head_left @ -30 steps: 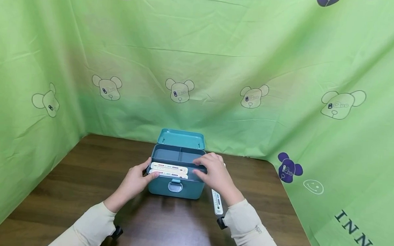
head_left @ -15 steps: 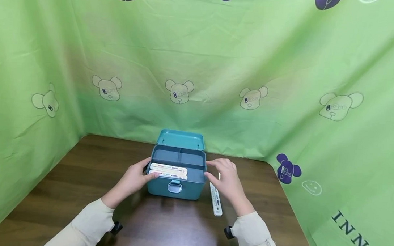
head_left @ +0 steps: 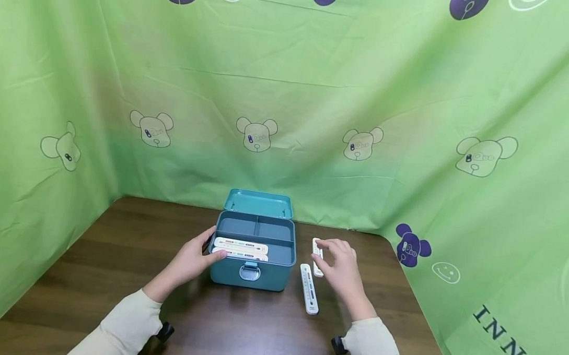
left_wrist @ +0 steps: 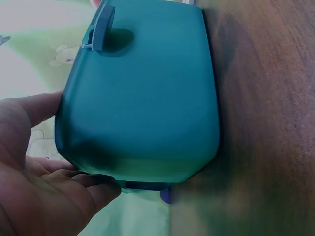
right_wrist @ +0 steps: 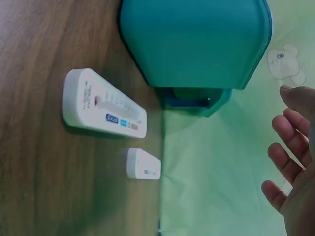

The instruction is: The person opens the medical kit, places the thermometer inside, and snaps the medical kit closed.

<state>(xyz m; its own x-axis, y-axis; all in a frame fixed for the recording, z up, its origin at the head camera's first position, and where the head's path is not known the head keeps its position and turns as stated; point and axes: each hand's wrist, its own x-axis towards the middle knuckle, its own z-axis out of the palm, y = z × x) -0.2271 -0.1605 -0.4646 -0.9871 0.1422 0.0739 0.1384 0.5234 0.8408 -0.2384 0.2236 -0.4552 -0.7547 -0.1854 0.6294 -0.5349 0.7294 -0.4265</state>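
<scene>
"INNI" lettering point(head_left: 504, 338) on green cloth point(head_left: 297, 94)

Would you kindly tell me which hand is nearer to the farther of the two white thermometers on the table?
The right hand is nearer, hovering above the farther thermometer without touching it; the left hand is beyond the teal box, holding its left side.
</scene>
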